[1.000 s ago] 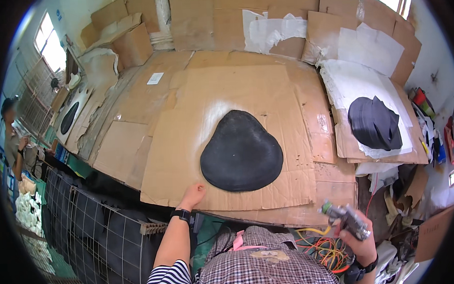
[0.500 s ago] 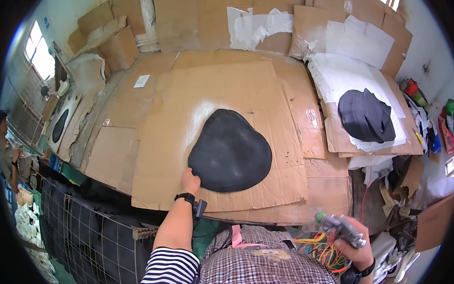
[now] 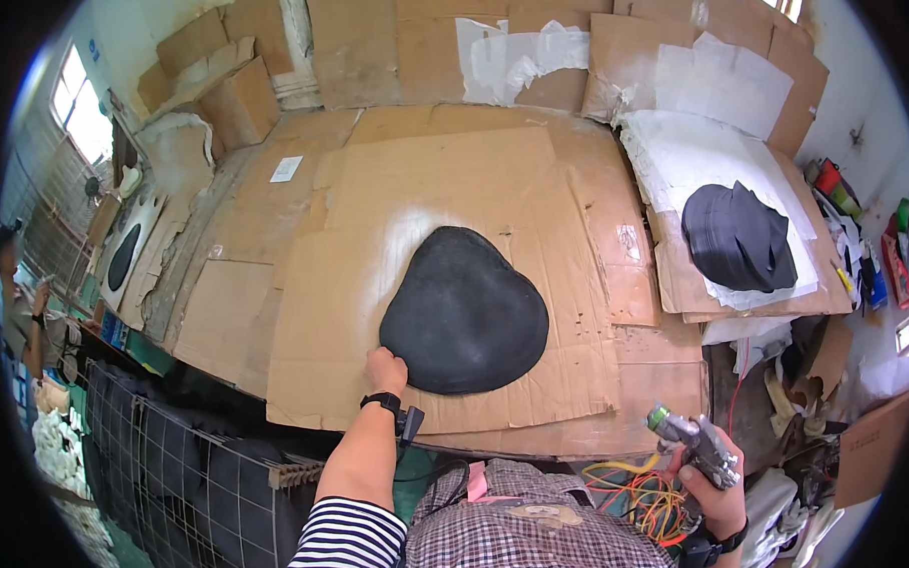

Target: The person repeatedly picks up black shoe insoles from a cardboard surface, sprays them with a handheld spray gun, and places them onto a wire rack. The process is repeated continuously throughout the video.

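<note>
A black, rounded three-lobed pad (image 3: 464, 314) lies flat on the cardboard sheet (image 3: 316, 319) in front of me. At its lower left edge my left hand (image 3: 385, 370) is closed, with the fingertips pinching the rim. My right hand (image 3: 717, 480) is wrapped round a metal spray gun (image 3: 703, 448) near the front right of the table. The gun has a green part at its front end, which points up and to the left. On white paper to the right rests a stack of thin black pieces (image 3: 738, 236), some of them fanned upward.
Cardboard panels (image 3: 356, 47) line the back of the table. A small white card (image 3: 286, 169) lies at the far left. Below the table edge stand a wire rack (image 3: 196, 473) with dark pieces and a tangle of coloured cords (image 3: 642, 503). Another person (image 3: 25, 309) is at the far left.
My right hand has turned the spray gun slightly and shifted its grip. The whole view has moved a little; my left hand stays at the pad's edge.
</note>
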Demonstrator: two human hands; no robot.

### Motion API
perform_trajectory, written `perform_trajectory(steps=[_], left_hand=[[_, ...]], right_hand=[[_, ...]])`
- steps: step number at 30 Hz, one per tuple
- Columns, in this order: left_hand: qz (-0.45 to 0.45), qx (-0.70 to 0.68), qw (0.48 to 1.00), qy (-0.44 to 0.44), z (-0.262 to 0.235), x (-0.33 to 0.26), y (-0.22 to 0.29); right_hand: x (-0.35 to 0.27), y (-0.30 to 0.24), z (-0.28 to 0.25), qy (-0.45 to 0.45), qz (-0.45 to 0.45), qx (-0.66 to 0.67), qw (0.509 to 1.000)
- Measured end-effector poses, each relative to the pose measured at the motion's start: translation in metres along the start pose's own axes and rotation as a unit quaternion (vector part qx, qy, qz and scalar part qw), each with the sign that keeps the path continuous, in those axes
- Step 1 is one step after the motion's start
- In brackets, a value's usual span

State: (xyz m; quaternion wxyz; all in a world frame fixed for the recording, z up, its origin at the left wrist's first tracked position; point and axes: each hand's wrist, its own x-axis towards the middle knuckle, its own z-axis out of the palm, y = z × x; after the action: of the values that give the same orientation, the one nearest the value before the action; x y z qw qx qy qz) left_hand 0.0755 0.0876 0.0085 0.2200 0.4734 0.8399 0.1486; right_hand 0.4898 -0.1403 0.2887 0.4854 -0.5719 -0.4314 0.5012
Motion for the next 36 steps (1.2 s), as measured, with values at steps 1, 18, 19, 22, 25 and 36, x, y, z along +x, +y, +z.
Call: perform_trajectory(steps=[1,18,19,22,25,36], left_hand=[[0.006,0.001,1.000,0.021,-0.002,-0.004,0.004],[-0.164,-0.444,0.881,-0.021,0.002,0.002,0.021],[-0.181,-0.495,0.849,-0.033,0.007,0.006,0.014],[-0.201,-0.580,0.787,-0.062,0.016,0.012,0.008],[-0.196,-0.571,0.792,-0.093,0.013,0.011,0.013],[0.094,-0.752,0.616,-0.217,-0.118,0.015,0.131]], right_hand=[[-0.004,0.000,-0.004,-0.019,0.012,-0.014,1.000],[-0.008,0.015,-0.012,-0.026,0.003,-0.037,0.999],[-0.009,0.016,-0.014,-0.047,0.010,-0.049,0.998],[-0.007,0.016,-0.002,-0.011,0.013,-0.015,1.000],[0.000,0.017,0.010,0.037,0.000,0.035,0.999],[0.016,0.035,0.019,-0.041,-0.016,0.040,0.998]])
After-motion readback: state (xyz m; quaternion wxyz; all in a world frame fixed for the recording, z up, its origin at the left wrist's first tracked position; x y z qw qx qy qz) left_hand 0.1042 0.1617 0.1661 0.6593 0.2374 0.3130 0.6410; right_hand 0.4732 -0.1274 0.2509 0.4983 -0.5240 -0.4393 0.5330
